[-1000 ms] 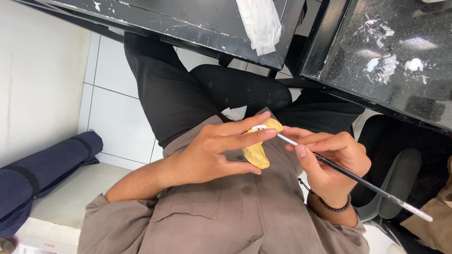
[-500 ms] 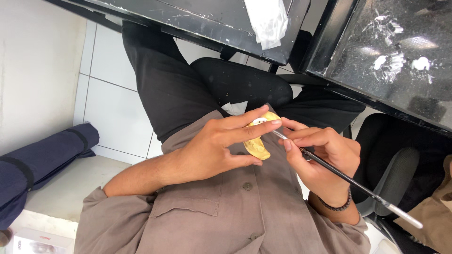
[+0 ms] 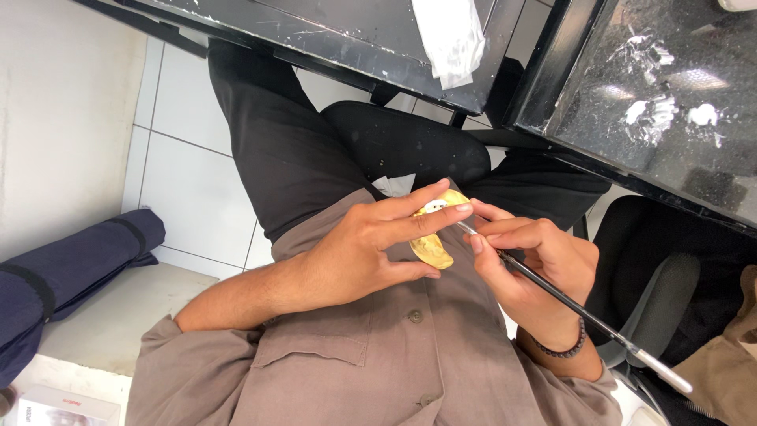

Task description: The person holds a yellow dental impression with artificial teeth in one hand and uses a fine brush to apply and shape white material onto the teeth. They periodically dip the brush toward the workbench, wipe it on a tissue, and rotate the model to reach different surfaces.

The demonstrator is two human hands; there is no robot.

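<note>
— Two dark tables fill the top: a black table with a scratched, paint-flecked edge (image 3: 331,39), a crumpled white plastic sheet (image 3: 451,35) hanging over its rim, and a second glossy black table smeared with white blobs (image 3: 654,102) on the right. What sits below them?

— A black padded chair seat (image 3: 402,146) under the person's dark trousers, white floor tiles (image 3: 189,181) on the left, and a rolled navy-blue fabric bundle (image 3: 63,268) lying on a pale ledge. Part of another black mesh chair (image 3: 662,300) shows at the right.

— And the hands?

— Both are over the lap, against a brown buttoned shirt (image 3: 378,355). The left hand (image 3: 363,252) has its grip closed on a small yellow, curved, mould-like piece (image 3: 434,244): fingers stretched across its top, thumb pressing beneath. A little white patch shows at the piece's upper end.

— The right one?

— The right hand (image 3: 536,268), with a dark beaded bracelet (image 3: 561,349) at the wrist, has its grip closed pen-fashion on a thin black-handled brush with a silver end (image 3: 583,315). Its tip meets the yellow piece just under the left fingertips; the handle slants away down to the right.
</note>
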